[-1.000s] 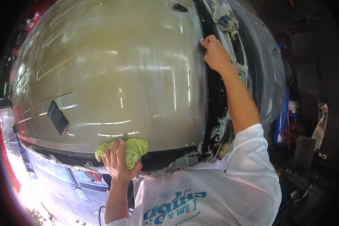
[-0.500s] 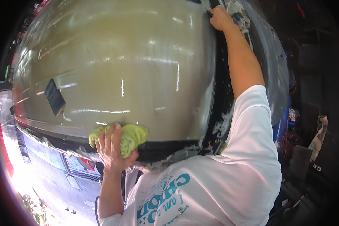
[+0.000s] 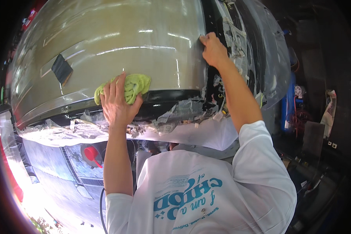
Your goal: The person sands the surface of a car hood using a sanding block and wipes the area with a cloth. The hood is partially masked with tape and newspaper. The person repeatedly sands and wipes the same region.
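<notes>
A large, glossy, curved car panel (image 3: 117, 62) in beige-gold spreads out in front of me, wet-looking and streaked with reflections. My left hand (image 3: 119, 99) lies over a yellow-green cloth (image 3: 137, 85), pressing it against the panel's near edge. At the right edge, my right hand (image 3: 213, 48) is closed, its fingertips pinched down at the rim of the panel. Something small and dark shows at those fingertips, too little of it to name. A dark rectangular sheet, like sandpaper (image 3: 61, 69), rests on the panel at the left.
Torn masking paper (image 3: 236, 43) and plastic film line the black strip along the right side. More ragged masking and white sheeting (image 3: 206, 134) hang below the near edge. A red round-headed object (image 3: 91, 153) sits lower left. Blue equipment (image 3: 288, 101) stands at the right.
My right hand has come nearer along the panel's right edge, toward the near corner. My left hand stays on the cloth at the near edge. The whole view has shifted.
</notes>
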`<state>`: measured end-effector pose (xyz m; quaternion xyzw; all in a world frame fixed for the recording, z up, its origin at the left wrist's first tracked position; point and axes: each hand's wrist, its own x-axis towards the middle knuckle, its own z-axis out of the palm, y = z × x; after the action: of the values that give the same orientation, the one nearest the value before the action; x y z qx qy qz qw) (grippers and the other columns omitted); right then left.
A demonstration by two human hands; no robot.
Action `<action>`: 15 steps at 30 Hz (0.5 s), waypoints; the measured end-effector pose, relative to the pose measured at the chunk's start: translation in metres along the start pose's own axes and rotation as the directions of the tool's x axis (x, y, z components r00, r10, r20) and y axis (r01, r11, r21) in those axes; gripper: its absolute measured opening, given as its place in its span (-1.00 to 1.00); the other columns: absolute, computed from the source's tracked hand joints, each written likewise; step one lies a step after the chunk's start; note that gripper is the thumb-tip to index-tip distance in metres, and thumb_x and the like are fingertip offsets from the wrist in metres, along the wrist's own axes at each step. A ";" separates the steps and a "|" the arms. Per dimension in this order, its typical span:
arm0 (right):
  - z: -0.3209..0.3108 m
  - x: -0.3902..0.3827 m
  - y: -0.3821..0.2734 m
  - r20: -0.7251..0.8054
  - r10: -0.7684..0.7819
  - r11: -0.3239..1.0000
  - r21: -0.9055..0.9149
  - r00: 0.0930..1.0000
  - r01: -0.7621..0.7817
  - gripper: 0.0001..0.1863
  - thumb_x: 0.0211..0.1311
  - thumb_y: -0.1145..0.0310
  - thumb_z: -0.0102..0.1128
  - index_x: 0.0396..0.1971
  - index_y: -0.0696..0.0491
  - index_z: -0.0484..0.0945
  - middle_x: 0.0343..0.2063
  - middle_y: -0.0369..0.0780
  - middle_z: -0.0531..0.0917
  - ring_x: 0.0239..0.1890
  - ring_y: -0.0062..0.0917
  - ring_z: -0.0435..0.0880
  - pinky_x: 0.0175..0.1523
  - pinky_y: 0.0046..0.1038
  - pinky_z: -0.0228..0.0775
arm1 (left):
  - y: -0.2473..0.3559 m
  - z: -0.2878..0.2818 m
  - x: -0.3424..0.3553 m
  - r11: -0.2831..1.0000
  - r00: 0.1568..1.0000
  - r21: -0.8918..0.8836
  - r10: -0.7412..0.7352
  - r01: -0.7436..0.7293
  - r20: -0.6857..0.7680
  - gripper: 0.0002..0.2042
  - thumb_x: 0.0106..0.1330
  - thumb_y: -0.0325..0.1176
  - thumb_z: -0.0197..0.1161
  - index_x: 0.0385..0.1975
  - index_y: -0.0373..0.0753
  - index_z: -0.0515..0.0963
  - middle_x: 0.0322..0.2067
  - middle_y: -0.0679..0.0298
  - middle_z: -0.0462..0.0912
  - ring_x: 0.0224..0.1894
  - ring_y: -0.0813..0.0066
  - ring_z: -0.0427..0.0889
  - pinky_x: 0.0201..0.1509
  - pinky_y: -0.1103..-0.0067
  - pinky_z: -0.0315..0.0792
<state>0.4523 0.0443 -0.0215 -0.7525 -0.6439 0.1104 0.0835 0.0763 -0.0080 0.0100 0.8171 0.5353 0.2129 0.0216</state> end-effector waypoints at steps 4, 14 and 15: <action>0.003 -0.078 -0.022 0.037 0.070 0.997 0.037 0.997 -0.072 -0.60 0.29 0.52 0.11 0.12 0.00 0.63 0.11 -0.08 0.52 0.17 -0.07 0.59 0.19 -0.05 0.57 | 0.003 -0.009 -0.001 1.000 1.000 -0.018 0.013 -0.012 0.012 -0.24 0.07 -0.14 0.50 0.36 -0.12 0.45 0.18 0.14 0.61 0.26 -0.01 0.50 0.30 0.10 0.38; -0.039 -0.248 -0.044 -0.136 0.143 0.710 0.704 0.980 -0.006 -0.62 0.43 0.50 0.18 0.20 0.15 0.64 0.07 -0.12 0.55 0.04 -0.34 0.61 0.10 -0.41 0.48 | 0.007 -0.007 -0.004 1.000 1.000 0.011 0.016 -0.016 0.008 -0.25 0.09 -0.08 0.47 0.37 -0.06 0.45 0.18 0.15 0.58 0.28 0.06 0.48 0.26 0.15 0.41; -0.031 -0.268 -0.037 -0.172 0.185 0.675 0.738 0.968 0.003 -0.64 0.46 0.46 0.19 0.21 0.12 0.65 0.12 -0.16 0.56 0.02 -0.51 0.61 0.00 -0.51 0.47 | 0.007 -0.008 -0.003 0.999 1.000 0.027 0.019 -0.020 0.006 -0.25 0.10 -0.08 0.47 0.36 -0.06 0.45 0.18 0.15 0.58 0.28 0.05 0.48 0.26 0.14 0.41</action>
<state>0.3867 -0.2136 0.0338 -0.6947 -0.4927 0.2741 0.4466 0.0787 -0.0155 0.0180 0.8231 0.5300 0.2037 0.0100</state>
